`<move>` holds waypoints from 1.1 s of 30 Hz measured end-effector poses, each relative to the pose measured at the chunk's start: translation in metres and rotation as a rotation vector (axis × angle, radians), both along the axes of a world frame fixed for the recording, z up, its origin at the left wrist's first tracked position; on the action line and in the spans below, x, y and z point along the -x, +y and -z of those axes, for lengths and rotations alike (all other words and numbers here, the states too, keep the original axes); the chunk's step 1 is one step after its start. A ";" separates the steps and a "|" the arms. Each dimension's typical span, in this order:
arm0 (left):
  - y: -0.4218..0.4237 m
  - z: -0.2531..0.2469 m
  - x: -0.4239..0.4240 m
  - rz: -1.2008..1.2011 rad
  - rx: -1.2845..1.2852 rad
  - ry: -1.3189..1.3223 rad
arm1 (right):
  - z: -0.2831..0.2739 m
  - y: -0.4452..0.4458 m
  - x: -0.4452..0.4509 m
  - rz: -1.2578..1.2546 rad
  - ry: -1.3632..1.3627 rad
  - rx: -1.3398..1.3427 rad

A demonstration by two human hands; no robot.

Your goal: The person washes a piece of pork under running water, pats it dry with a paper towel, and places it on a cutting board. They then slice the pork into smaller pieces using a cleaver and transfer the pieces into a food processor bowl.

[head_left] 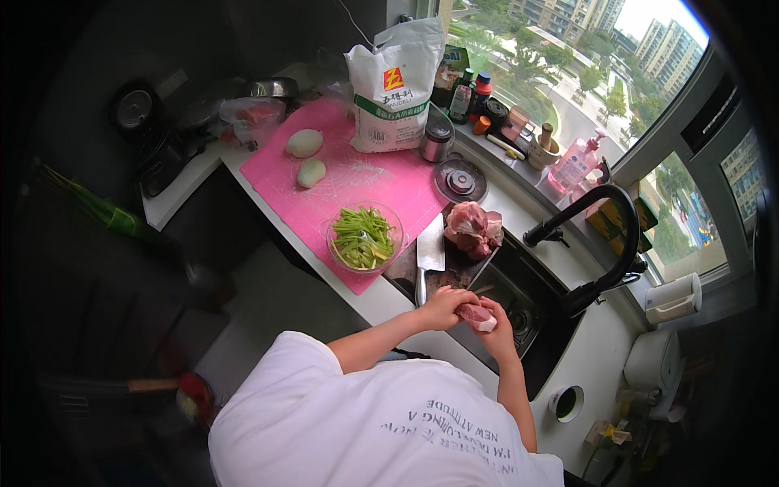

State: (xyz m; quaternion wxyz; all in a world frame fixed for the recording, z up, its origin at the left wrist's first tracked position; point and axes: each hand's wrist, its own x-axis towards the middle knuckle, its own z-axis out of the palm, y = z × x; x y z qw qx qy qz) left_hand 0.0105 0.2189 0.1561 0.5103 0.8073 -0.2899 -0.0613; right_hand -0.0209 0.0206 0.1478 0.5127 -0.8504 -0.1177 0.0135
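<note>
A piece of raw pink meat (476,317) with a pale fatty end is held between my two hands, above the near edge of the black sink. My left hand (449,307) curls over its left side, and my right hand (500,332) grips the right. Beyond them, a cleaver (431,246) lies flat on a dark cutting board (456,271), its metal handle towards me. A larger lump of raw meat (473,228) rests to the right of the blade on that board. Chopped green stalks (362,237) fill a clear bowl (398,240) to the left.
The pink silicone mat (280,176) carries two pale dough lumps (304,143) and a flour bag (392,91). A black faucet (630,225) arches over the sink (557,304). Bottles, a mortar (543,149) and a pink pump bottle (572,164) line the windowsill. A white kettle-like container (674,298) stands right.
</note>
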 end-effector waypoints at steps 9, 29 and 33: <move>0.017 0.020 -0.006 -0.175 -0.034 0.059 | 0.010 0.035 -0.015 0.068 0.219 -0.304; 0.003 0.076 -0.060 -0.710 -0.660 -0.137 | 0.082 -0.053 0.070 0.654 0.473 -0.180; 0.007 0.078 -0.069 -0.677 -0.700 0.039 | 0.086 -0.066 0.096 0.784 0.517 -0.249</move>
